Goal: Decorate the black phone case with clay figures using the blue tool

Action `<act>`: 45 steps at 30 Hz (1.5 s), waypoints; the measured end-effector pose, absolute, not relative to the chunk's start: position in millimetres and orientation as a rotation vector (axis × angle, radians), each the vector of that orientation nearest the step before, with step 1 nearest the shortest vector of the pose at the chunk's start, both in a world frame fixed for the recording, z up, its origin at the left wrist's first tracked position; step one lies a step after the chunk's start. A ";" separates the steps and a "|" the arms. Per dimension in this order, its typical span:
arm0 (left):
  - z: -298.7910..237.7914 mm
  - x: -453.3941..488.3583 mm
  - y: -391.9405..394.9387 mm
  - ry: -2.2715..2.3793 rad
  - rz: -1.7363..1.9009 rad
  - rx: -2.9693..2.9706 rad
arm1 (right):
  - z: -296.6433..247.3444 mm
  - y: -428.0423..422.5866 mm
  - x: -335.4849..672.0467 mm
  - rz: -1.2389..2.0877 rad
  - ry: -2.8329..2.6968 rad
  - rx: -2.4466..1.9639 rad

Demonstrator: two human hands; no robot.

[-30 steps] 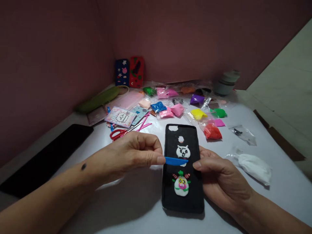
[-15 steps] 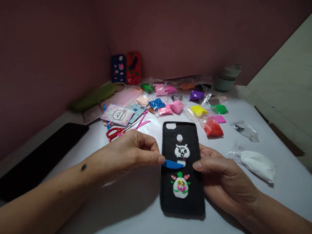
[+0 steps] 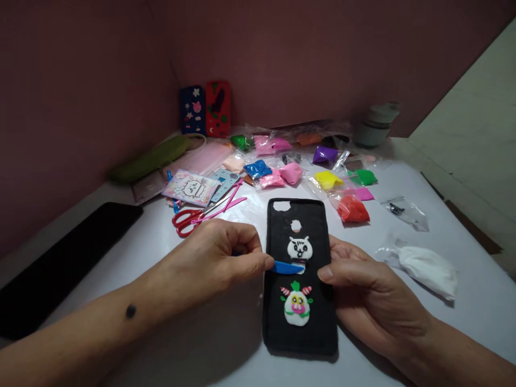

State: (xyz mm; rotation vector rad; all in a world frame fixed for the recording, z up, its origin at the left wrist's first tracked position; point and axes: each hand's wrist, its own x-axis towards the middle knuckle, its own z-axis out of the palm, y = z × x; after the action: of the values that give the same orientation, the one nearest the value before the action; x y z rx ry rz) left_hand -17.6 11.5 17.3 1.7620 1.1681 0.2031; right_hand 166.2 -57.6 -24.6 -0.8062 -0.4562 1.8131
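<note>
Pinched between the thumb and forefinger of my left hand (image 3: 237, 255) is a blue plastic clay knife (image 3: 287, 267). Its blade lies over a small white clay piece below a white cat-like face (image 3: 300, 249) with black markings. Both are on the back of a black phone case (image 3: 278, 333), which stands tilted up towards me. My right hand (image 3: 366, 290) is closed on the case's right edge, thumb in front and fingers behind, partly hidden. Lower on the case sits a white figure (image 3: 297, 310) with striped horns, a green tuft and a pink snout.
Clay packets in several colours, such as red (image 3: 352, 209) and yellow (image 3: 328, 180), lie behind the case. A white clay bag (image 3: 429, 271) rests at right. Red-handled scissors (image 3: 185, 222), character cards (image 3: 191, 188) and a dark flat slab (image 3: 68, 263) are at left. Two decorated cases (image 3: 218, 109) lean against the wall.
The blue knife's blade has tilted slightly and its tip sits a little further left and higher. Both hands keep their hold; the whole view has shifted slightly.
</note>
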 end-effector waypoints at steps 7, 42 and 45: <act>19.6 -21.1 13.3 1.095 0.145 1.660 | -23.0 -58.1 167.0 1.828 -0.451 -0.795; 15.3 -15.6 5.0 1.083 0.153 1.755 | -23.9 -65.9 160.0 1.771 -0.520 -0.959; 16.4 -15.0 4.3 1.089 0.168 1.755 | -24.1 -66.7 160.6 1.771 -0.529 -0.971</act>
State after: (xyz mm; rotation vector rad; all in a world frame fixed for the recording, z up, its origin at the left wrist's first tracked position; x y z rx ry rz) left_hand -15.0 4.3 16.4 1.7546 1.0888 0.1684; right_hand 160.6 -66.7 -24.1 -0.9706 -0.5291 1.7705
